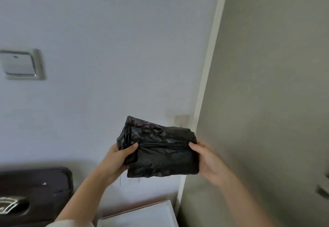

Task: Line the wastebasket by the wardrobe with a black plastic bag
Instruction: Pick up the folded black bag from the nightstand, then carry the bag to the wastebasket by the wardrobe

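Observation:
A folded black plastic bag point(160, 148) is held up in front of the white wall, between both hands. My left hand point(117, 157) pinches its left edge, thumb on the front. My right hand point(206, 157) grips its right edge, thumb also on the front. The bag is crumpled and mostly folded, with one flap sticking up at the top left. Below the bag, at the bottom edge, a white rectangular rim point(142, 214) shows; I cannot tell whether it is the wastebasket.
A grey-green panel point(267, 84), probably a door or wardrobe side, fills the right, with a metal handle point(323, 189) at its right edge. A silver wall switch point(21, 64) is at the left. A dark tissue box point(33, 196) sits at the lower left.

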Action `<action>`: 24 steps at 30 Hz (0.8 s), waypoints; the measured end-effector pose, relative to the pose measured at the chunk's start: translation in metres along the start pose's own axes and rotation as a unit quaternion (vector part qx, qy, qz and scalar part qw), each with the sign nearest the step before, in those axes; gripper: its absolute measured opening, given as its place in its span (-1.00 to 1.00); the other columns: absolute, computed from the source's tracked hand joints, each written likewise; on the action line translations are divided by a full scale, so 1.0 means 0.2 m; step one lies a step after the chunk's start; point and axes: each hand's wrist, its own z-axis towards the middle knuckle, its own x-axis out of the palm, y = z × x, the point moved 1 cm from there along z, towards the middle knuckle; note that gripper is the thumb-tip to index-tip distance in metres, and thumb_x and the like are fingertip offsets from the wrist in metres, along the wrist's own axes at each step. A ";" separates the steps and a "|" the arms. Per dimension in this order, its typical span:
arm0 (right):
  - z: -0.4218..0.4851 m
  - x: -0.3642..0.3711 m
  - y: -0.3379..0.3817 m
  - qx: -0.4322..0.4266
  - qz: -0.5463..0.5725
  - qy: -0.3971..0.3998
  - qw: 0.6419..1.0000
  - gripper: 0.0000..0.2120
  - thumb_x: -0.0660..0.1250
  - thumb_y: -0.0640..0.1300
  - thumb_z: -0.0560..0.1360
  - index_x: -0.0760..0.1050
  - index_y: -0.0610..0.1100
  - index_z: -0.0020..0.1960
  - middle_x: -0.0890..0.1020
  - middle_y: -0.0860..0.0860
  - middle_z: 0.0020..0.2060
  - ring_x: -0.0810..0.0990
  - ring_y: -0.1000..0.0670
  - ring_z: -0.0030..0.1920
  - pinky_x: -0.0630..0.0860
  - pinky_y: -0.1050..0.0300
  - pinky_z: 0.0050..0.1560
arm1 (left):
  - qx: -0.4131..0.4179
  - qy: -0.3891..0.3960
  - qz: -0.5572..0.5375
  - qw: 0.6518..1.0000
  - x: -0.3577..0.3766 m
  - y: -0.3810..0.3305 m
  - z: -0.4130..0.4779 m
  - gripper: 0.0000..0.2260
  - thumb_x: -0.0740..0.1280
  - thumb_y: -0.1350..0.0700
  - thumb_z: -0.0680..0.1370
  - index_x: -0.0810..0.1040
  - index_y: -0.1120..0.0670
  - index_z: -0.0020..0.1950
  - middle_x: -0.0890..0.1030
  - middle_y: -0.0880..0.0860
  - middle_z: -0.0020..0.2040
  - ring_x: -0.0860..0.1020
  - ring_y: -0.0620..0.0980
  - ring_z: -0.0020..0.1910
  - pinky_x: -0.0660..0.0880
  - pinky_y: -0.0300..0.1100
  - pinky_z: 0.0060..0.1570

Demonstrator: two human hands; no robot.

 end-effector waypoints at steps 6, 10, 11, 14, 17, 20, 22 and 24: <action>-0.68 0.13 0.59 -0.233 -0.046 -0.079 0.968 -0.85 0.31 -0.23 0.51 0.57 -0.03 0.00 0.74 0.00 -0.16 0.71 -0.01 -0.11 0.64 0.03 -0.07 | 0.121 0.136 0.024 0.983 0.39 -0.67 -0.33 -0.75 0.39 0.17 0.39 0.62 0.07 0.05 0.73 0.03 -0.01 0.69 0.02 -0.05 0.64 -0.21 -0.28; -1.34 0.21 0.85 -0.435 -0.148 -0.213 0.862 -0.66 0.30 -0.22 0.51 0.38 0.15 0.16 0.72 -0.02 -0.05 0.72 0.02 -0.10 0.67 0.00 -0.07 | 0.179 0.266 0.012 0.947 0.69 -0.95 -0.60 -0.72 0.36 0.13 0.36 0.66 0.00 0.06 0.71 0.01 0.06 0.68 0.01 0.01 0.65 -0.11 -0.19; -1.52 0.23 0.89 -0.477 -0.190 -0.247 0.822 -0.63 0.29 -0.23 0.51 0.35 0.16 0.19 0.69 0.00 -0.01 0.71 0.00 -0.10 0.66 -0.04 -0.06 | 0.186 0.293 0.007 0.938 0.77 -0.99 -0.67 -0.69 0.35 0.13 0.37 0.64 -0.01 0.10 0.70 0.01 0.08 0.67 0.01 0.03 0.64 -0.04 -0.15; -2.05 0.25 0.95 -0.537 -0.274 -0.335 0.724 -0.62 0.25 -0.26 0.52 0.36 0.17 0.18 0.65 0.03 -0.02 0.68 -0.16 -0.20 0.63 -0.22 -0.15 | 0.162 0.383 -0.017 0.909 1.06 -1.04 -0.89 -0.64 0.33 0.08 0.38 0.61 -0.01 0.17 0.70 -0.02 0.09 0.67 -0.04 0.02 0.65 -0.03 -0.19; -2.59 0.25 0.96 -0.565 -0.304 -0.403 0.653 -0.62 0.23 -0.30 0.52 0.42 0.14 0.16 0.65 -0.02 -0.01 0.68 -0.14 -0.15 0.66 -0.14 -0.13 | 0.162 0.470 -0.034 0.867 1.36 -1.01 -1.22 -0.62 0.41 0.03 0.21 0.68 -0.03 0.02 0.75 -0.09 -0.15 0.70 -0.15 -0.22 0.62 -0.23 -0.42; -3.12 0.25 0.92 -0.573 -0.334 -0.468 0.584 -0.65 0.23 -0.32 0.50 0.49 0.08 0.13 0.67 -0.02 -0.01 0.69 -0.03 -0.12 0.65 0.07 -0.16 | 0.184 0.577 -0.052 0.794 1.67 -0.96 -1.65 -0.48 0.54 -0.07 0.07 0.67 -0.11 0.03 0.73 -0.10 -0.01 0.69 -0.13 -0.11 0.64 -0.18 -0.30; -3.45 0.23 0.89 -0.562 -0.354 -0.516 0.540 -0.67 0.23 -0.32 0.50 0.54 0.07 0.08 0.68 0.04 -0.02 0.69 0.06 -0.17 0.64 0.14 -0.15 | 0.186 0.639 -0.082 0.742 1.88 -0.91 -1.97 -0.42 0.59 -0.10 0.06 0.65 -0.11 0.07 0.71 -0.10 0.04 0.68 -0.10 -0.04 0.63 -0.15 -0.20; -3.76 0.19 0.85 -0.538 -0.374 -0.569 0.497 -0.66 0.23 -0.35 0.52 0.58 0.07 0.01 0.69 0.11 -0.03 0.67 0.14 -0.10 0.61 0.21 -0.06 | 0.167 0.695 -0.109 0.690 2.06 -0.83 -2.31 -0.53 0.58 -0.01 0.15 0.65 -0.09 0.04 0.72 -0.08 0.02 0.68 -0.08 -0.03 0.62 -0.21 -0.21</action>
